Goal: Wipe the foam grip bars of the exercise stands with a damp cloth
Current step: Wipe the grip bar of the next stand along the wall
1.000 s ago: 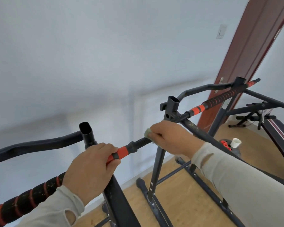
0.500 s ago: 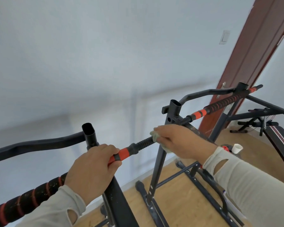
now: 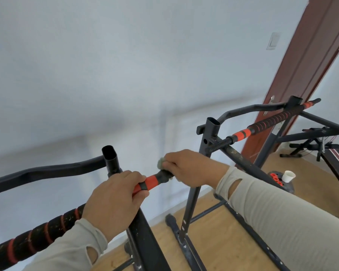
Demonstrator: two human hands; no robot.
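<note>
A black foam grip bar with orange bands [image 3: 27,243] runs from the lower left up toward the middle. My left hand [image 3: 114,204] is wrapped around it beside its orange end sleeve [image 3: 150,181]. My right hand [image 3: 188,169] presses a small grey-green cloth [image 3: 160,163] around the bar's black threaded end, just right of the orange sleeve. A second stand's foam grip bar [image 3: 272,120] slopes up at the right, untouched, with its threaded end [image 3: 220,145] bare.
Black steel uprights [image 3: 211,132] [image 3: 111,159] and floor rails [image 3: 186,241] stand on a wooden floor. A brown door [image 3: 301,65] is at the right, a weight bench [image 3: 337,157] beyond it. A white cup [image 3: 289,176] sits on a weight plate. A white wall is close ahead.
My right hand with the cloth has slid left along the threaded end, closing up to the orange sleeve by my left hand. The left hand keeps its grip.
</note>
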